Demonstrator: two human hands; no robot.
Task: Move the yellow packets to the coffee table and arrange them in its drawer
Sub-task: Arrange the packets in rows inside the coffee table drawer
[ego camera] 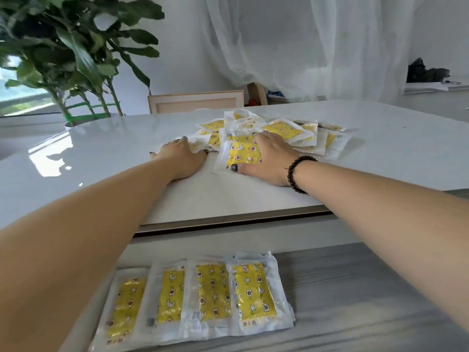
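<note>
1. Yellow packets [243, 154] lying heaped on the coffee table [101, 158], four more lined up in the drawer [355, 288] below.
2. Left hand [181, 158] pressing flat, fingers spread, gripping nothing.
3. Right hand [269, 158] pinning the nearest packet.
4. Probably feeling light, slippery, crinkly; pinching edges.
5. Hiding underneath: pile depth.

We press both palms flat, left hand [181, 158] and right hand [266, 158], on the packet pile [286, 133] mid-frame on the tabletop [101, 158]; four packets [203, 298] line the drawer [355, 301] below.
</note>
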